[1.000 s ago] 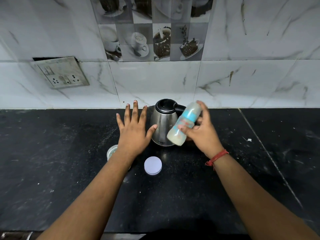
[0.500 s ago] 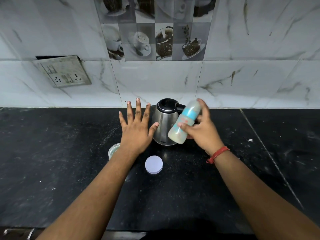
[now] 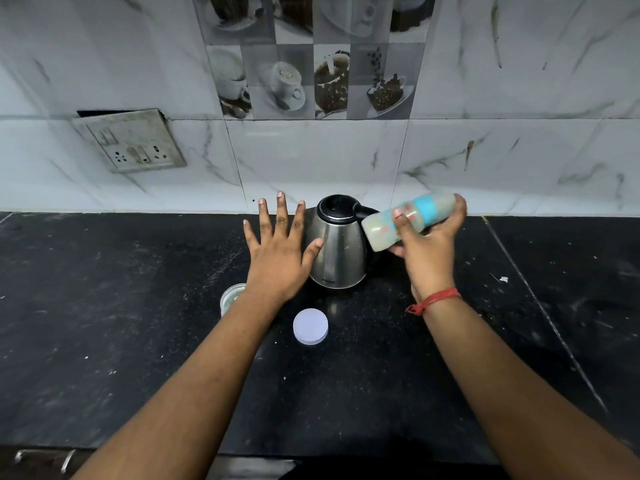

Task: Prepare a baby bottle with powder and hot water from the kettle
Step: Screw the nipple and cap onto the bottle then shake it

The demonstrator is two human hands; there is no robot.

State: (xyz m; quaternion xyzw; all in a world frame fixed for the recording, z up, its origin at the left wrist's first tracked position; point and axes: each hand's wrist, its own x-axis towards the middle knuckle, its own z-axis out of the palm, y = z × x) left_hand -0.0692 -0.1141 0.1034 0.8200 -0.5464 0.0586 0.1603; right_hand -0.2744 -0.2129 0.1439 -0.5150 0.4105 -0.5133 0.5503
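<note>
My right hand (image 3: 427,249) grips the baby bottle (image 3: 408,220), a clear bottle with a blue band and milky liquid inside, held almost on its side to the right of the kettle's top. The steel kettle (image 3: 337,247) with a black lid stands on the black counter (image 3: 138,323) near the wall. My left hand (image 3: 278,251) hovers with fingers spread straight just left of the kettle, its thumb close to the kettle's side. A small open powder jar (image 3: 231,297) shows partly under my left wrist. Its pale round lid (image 3: 310,326) lies flat in front of the kettle.
A marble-tiled wall runs behind the counter, with a loose socket plate (image 3: 130,142) at the left. A small white scrap (image 3: 504,279) lies on the counter at the right. The counter's front edge runs along the bottom of the view.
My right hand has tipped the bottle from a steep slant to nearly horizontal and shifted it rightward and up. My left hand stays spread beside the kettle.
</note>
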